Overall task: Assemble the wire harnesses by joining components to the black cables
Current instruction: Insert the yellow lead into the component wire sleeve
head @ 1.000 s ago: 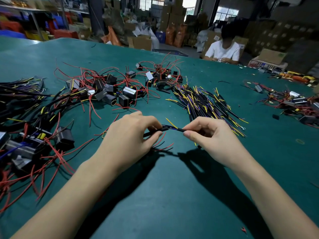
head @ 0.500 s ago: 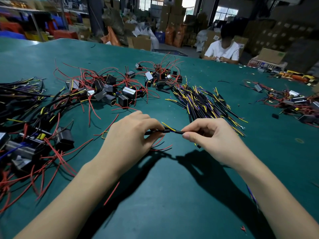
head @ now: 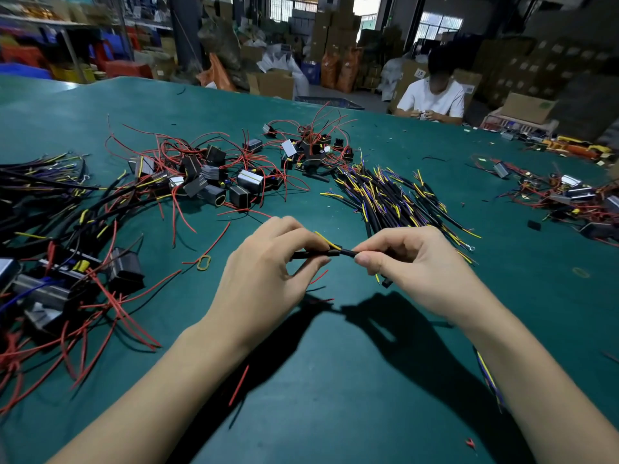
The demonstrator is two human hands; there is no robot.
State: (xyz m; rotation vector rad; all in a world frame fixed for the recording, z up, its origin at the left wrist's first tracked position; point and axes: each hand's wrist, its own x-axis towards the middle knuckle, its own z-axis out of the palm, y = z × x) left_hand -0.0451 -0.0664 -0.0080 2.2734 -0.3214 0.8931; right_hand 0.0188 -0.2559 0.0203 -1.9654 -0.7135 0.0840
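Above the green table [head: 335, 380], my left hand [head: 264, 276] and my right hand [head: 412, 266] hold one black cable [head: 338, 253] between them. The left thumb and fingers pinch its thicker black sleeved end, from which a yellow wire sticks up. The right thumb and forefinger pinch the thinner end. Thin red wire ends poke out below my left hand. A pile of black cables [head: 392, 199] with yellow and purple leads lies just beyond my right hand. Black box components [head: 214, 182] with red wires are heaped beyond my left hand.
Finished-looking harnesses with black boxes [head: 67, 276] crowd the left side of the table. More components [head: 569, 192] lie at the far right. A yellow band [head: 203, 262] lies left of my hands. A person in white [head: 432, 98] sits across the table.
My hands have drawn slightly closer together along the cable, and the yellow wire now stands up clearly at the left fingertips. The camera has moved little.
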